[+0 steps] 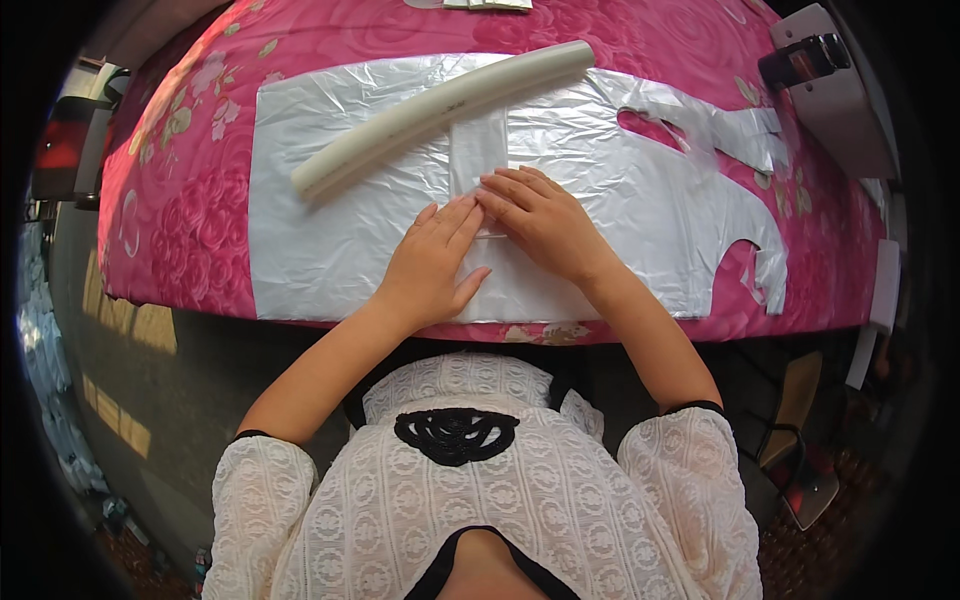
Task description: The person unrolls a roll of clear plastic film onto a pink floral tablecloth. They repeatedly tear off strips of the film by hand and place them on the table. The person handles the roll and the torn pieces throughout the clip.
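Observation:
A large whitish, shiny plastic carrier bag (pixel 590 150) lies flat with its cut-out handles toward the right. It may be one bag or a stack; I cannot tell. Across its middle runs a narrow folded plastic piece (pixel 478 150), clear and whitish. My left hand (pixel 432 255) rests flat on the plastic beside this piece, fingers stretched, thumb apart. Fingertips touching or nearly touching the left ones, my right hand (pixel 545 222) lies over the folded piece, its fingers extended. Beyond both hands a white plastic pipe (pixel 440 115) lies slantwise on the bag.
A pink flowered cloth (pixel 205 225) covers the table. At the far right a dark bottle-like object (pixel 805 62) lies against a pale box-like block (pixel 840 120). More folded silvery plastic (pixel 487 4) shows at the far edge. A chair (pixel 800 440) stands at the lower right.

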Motion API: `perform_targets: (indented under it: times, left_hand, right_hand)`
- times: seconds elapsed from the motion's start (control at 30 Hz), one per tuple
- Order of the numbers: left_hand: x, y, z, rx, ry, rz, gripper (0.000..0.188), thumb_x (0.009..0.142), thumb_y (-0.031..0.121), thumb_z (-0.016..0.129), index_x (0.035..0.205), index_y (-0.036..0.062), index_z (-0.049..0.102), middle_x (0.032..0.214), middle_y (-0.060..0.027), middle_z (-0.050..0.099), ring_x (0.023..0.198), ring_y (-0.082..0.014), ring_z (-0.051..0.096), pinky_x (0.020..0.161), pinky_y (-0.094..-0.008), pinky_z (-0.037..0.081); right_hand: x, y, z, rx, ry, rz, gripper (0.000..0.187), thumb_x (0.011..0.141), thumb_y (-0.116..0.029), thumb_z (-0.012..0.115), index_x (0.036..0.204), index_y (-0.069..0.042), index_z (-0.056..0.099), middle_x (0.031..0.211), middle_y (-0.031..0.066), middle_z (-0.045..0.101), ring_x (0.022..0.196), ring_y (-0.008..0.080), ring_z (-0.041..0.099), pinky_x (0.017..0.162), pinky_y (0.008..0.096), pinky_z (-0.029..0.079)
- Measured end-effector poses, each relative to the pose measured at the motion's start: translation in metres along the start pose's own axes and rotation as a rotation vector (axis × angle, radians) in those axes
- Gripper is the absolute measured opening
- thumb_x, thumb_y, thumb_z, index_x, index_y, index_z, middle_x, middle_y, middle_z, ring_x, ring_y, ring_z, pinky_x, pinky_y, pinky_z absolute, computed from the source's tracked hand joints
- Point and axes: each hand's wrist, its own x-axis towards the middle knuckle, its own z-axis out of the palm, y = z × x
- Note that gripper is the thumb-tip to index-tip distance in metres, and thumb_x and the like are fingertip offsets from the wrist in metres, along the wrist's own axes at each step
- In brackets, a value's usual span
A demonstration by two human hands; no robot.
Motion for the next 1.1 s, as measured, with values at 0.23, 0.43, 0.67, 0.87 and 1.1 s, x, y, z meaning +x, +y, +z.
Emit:
perform_targets:
  times: [0.23, 0.43, 0.67, 0.87, 1.1]
  left_hand:
    - [0.006, -0.018, -0.006, 0.002, 0.195, 0.152, 0.023, 0.072, 0.003, 0.065, 0.094, -0.0005, 0.061, 0.105, -0.0114, 0.061, 0.091, -0.0267, 0.060, 0.080, -0.0346, 0.049]
    - [0.012, -0.016, -0.008, -0.040, 0.184, 0.146, 0.012, 0.070, 0.001, 0.065, 0.081, 0.0012, 0.060, 0.098, -0.0098, 0.064, 0.086, -0.0245, 0.062, 0.076, -0.0331, 0.051]
    - [-0.016, -0.004, -0.022, -0.178, 0.036, 0.331, 0.034, 0.064, 0.017, 0.073, 0.094, 0.0051, 0.061, 0.109, -0.0094, 0.062, 0.099, -0.0248, 0.059, 0.094, -0.0419, 0.044]
    - [-0.029, -0.011, -0.011, -0.107, -0.037, 0.247, 0.047, 0.069, 0.007, 0.068, 0.114, 0.0030, 0.056, 0.117, -0.0117, 0.057, 0.104, -0.0259, 0.056, 0.094, -0.0400, 0.042]
    - [-0.007, 0.006, -0.013, -0.534, 0.111, -0.446, 0.057, 0.082, 0.008, 0.059, 0.133, -0.0037, 0.035, 0.074, -0.0140, 0.065, 0.063, -0.0254, 0.063, 0.064, -0.0293, 0.049]
  right_hand:
    - [0.009, 0.015, -0.008, 0.193, -0.096, 0.041, 0.031, 0.075, -0.002, 0.056, 0.106, -0.003, 0.060, 0.117, 0.0082, 0.057, 0.110, 0.0260, 0.052, 0.093, 0.0345, 0.044]
    - [0.011, 0.016, -0.006, 0.227, -0.053, 0.055, 0.034, 0.068, 0.004, 0.056, 0.100, -0.004, 0.062, 0.108, 0.0076, 0.061, 0.102, 0.0249, 0.056, 0.088, 0.0340, 0.046]
    - [-0.020, -0.021, -0.009, 0.292, -0.103, -0.007, 0.022, 0.064, -0.002, 0.062, 0.085, -0.008, 0.065, 0.089, 0.0021, 0.063, 0.085, 0.0199, 0.058, 0.075, 0.0312, 0.048]
    - [-0.025, -0.030, -0.005, 0.401, -0.015, 0.115, 0.027, 0.064, 0.001, 0.064, 0.089, -0.008, 0.066, 0.085, 0.0033, 0.063, 0.078, 0.0216, 0.058, 0.068, 0.0309, 0.048]
    - [-0.005, -0.027, -0.010, 0.501, -0.159, 0.677, 0.018, 0.082, -0.017, 0.059, 0.082, -0.001, 0.067, 0.064, 0.0091, 0.062, 0.054, 0.0200, 0.057, 0.054, 0.0301, 0.044]
